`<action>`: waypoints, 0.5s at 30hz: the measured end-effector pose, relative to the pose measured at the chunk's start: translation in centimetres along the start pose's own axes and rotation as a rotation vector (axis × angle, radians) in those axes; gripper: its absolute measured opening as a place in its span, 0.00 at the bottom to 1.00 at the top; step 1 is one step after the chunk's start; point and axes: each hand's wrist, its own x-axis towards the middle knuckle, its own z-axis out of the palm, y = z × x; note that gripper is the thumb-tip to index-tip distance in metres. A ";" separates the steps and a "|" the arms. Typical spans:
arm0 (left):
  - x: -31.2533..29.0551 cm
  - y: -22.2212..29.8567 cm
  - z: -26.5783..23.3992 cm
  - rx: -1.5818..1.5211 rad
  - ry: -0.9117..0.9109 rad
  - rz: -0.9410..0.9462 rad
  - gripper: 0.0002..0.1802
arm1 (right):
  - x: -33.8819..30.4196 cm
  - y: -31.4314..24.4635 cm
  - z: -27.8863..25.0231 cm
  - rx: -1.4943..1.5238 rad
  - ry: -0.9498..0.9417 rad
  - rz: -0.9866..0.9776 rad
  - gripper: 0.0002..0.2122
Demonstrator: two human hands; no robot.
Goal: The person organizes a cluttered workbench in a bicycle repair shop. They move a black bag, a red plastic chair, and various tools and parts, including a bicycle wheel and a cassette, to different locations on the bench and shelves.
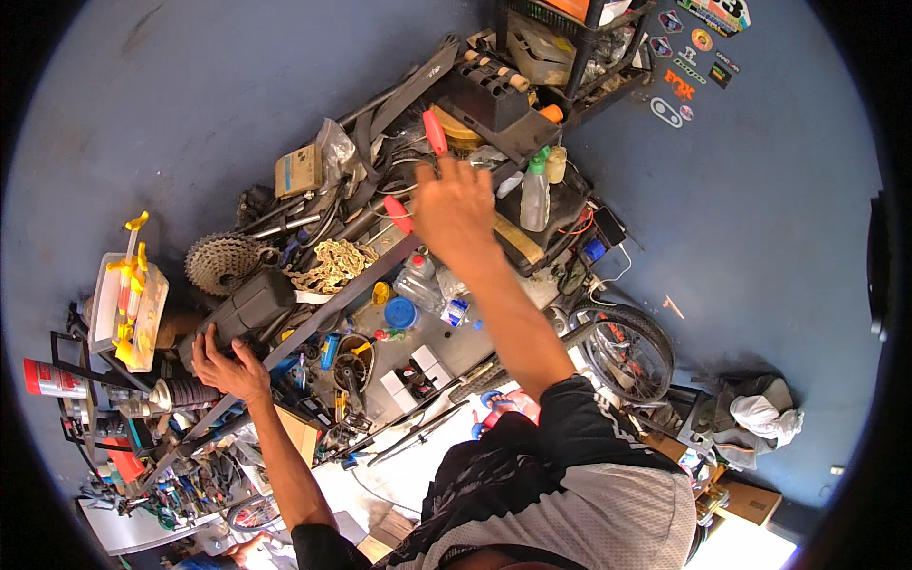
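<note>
My right hand (454, 204) reaches over the far part of the cluttered bench, its fingers stretched forward and slightly apart. Right beside it are two red handles, an upper one (435, 131) and a lower one (398, 215); whether they belong to one tool is hidden. A clear spray bottle with a green top (536, 195) stands to the right of that hand. Further left, my left hand (230, 369) has its fingers spread at the near end of a black hard case (249, 309). A bicycle cassette (223, 263) and a gold chain (334, 266) lie just beyond the case.
A dark metal bar (347, 296) runs across the bench. Below it are a blue-lidded container (401, 313) and small white boxes (418, 377). A clear bin with yellow-handled tools (130, 304) stands at left, a bicycle wheel (627, 351) at right. Another person's hand (249, 548) shows at lower left.
</note>
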 end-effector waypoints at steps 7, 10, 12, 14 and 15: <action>0.0 -0.1 -0.3 -0.004 -0.002 -0.014 0.29 | 6.0 3.9 -5.3 -0.319 -0.487 -0.190 0.11; 0.3 0.5 -0.2 -0.030 -0.001 -0.013 0.29 | 8.9 6.7 -4.8 -0.415 -0.562 -0.363 0.09; 0.1 0.5 -0.3 -0.016 0.002 -0.005 0.28 | 9.9 6.6 -5.6 -0.457 -0.592 -0.453 0.09; 0.2 0.7 -0.6 -0.013 0.013 0.007 0.27 | 11.7 6.6 -6.6 -0.272 -0.624 -0.382 0.08; 0.3 0.9 -0.5 -0.021 0.013 0.006 0.27 | 12.9 7.2 -7.0 -0.184 -0.636 -0.338 0.07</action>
